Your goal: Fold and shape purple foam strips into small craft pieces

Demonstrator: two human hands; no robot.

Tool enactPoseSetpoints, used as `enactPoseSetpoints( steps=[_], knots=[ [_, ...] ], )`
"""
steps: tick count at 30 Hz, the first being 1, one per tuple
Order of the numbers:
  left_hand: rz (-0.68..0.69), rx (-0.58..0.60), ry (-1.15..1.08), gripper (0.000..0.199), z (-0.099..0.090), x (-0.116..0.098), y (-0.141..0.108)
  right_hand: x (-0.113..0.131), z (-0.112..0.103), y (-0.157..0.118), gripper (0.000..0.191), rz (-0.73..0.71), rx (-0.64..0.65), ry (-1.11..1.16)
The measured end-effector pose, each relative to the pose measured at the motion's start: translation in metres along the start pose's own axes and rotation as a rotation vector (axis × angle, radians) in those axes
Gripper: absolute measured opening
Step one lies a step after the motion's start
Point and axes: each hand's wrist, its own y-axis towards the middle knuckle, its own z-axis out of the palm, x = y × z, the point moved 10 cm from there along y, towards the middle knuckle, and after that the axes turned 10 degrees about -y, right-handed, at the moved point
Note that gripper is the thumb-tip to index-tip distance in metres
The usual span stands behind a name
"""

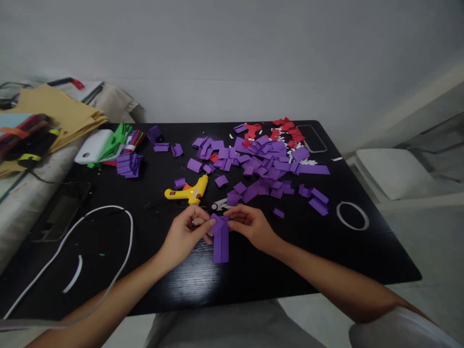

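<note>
A folded purple paper strip [221, 246] hangs between my two hands above the front of the black table [275, 270], its top edge pinched on both sides. My left hand [188, 229] grips the upper left corner between thumb and fingers. At the upper right corner, my right hand [252, 227] has its thumb and fingertips closed on the same paper. Just beyond my hands lie a yellow glue gun [188, 192] and a grey metal tool [219, 205], partly covered by purple pieces.
Loose purple pieces [266, 162] spread over the table's middle, with red scraps [288, 126] behind. A grey ring [352, 216] lies right. Left are a white cable [129, 232], a dark phone [60, 212], green paper [116, 140] and tan sheets [58, 113]. A white stool [395, 171] stands beyond.
</note>
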Motion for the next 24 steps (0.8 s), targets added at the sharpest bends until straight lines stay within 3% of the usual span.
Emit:
enactPoseSetpoints(
  steps=[6, 10, 17, 24],
  knots=[
    [0.049, 0.002, -0.034, 0.041, 0.003, -0.005, 0.001, 0.001, 0.0, 0.001, 0.033, -0.009, 0.001, 0.021],
    [0.066, 0.016, 0.035, 0.03, 0.004, -0.008, -0.001, 0.002, 0.004, 0.001, 0.034, -0.02, 0.04, 0.066],
    [0.035, -0.003, 0.063, 0.031, -0.001, 0.001, 0.0, 0.003, 0.01, -0.001, 0.034, -0.006, 0.073, 0.099],
    [0.078, 0.018, 0.219, 0.026, 0.002, -0.008, -0.004, 0.001, 0.012, -0.001, 0.033, -0.026, 0.098, 0.114]
  ],
)
